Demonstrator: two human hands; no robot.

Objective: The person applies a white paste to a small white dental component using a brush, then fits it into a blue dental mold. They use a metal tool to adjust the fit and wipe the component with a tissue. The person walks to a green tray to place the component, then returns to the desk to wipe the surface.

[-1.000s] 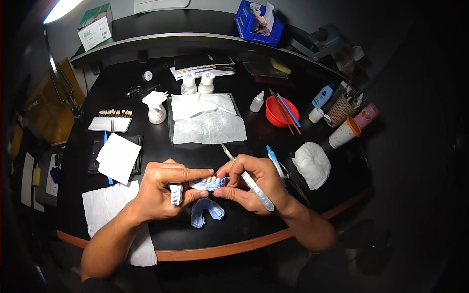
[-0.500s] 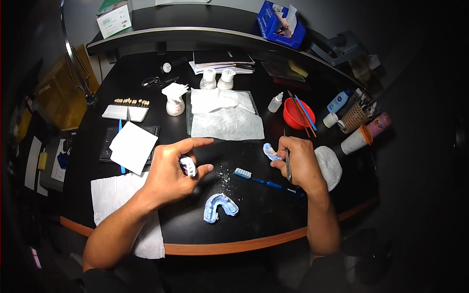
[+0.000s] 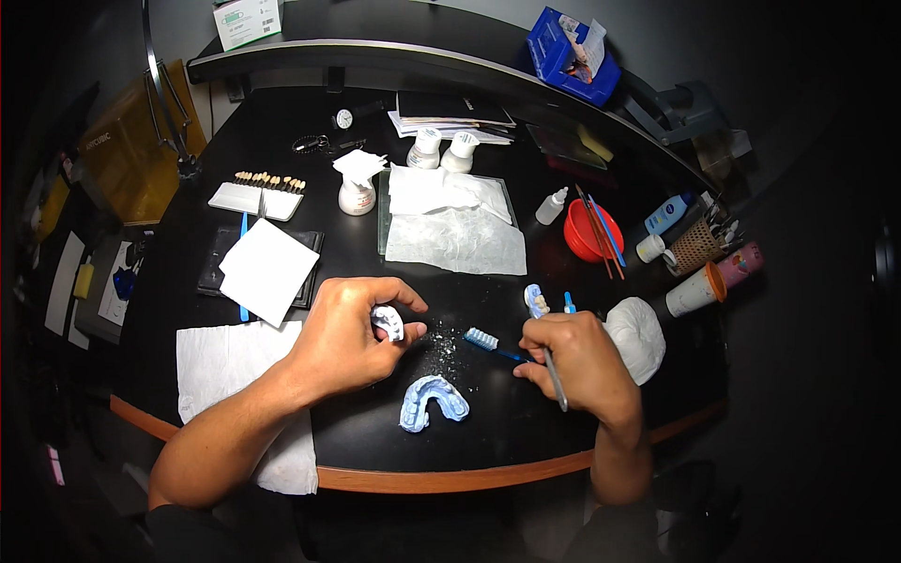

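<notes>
My left hand (image 3: 349, 342) pinches a small white plaster piece (image 3: 387, 322) between thumb and fingers, above the black table (image 3: 394, 450). My right hand (image 3: 574, 361) grips a thin metal instrument (image 3: 557, 380), and its fingertips touch the handle of a blue toothbrush (image 3: 486, 342) lying between the hands. A small blue wax piece set with teeth (image 3: 536, 301) lies on the table just above my right hand. A blue arch-shaped dental cast (image 3: 431, 402) sits near the front edge, below both hands. White dust is scattered beside the toothbrush head.
White tissue sheets on a glass slab (image 3: 455, 225), a red bowl with brushes (image 3: 591, 230), small bottles (image 3: 357, 195), a tooth shade card (image 3: 263, 192), a white paper square (image 3: 267, 270), a paper towel (image 3: 225, 375), a white cloth lump (image 3: 635, 338), cups and a wicker basket (image 3: 696, 246) stand around.
Both hands held the toothed blue piece together; my right hand carried it right and set it on the table, then dropped to the toothbrush handle. My left hand keeps the white piece.
</notes>
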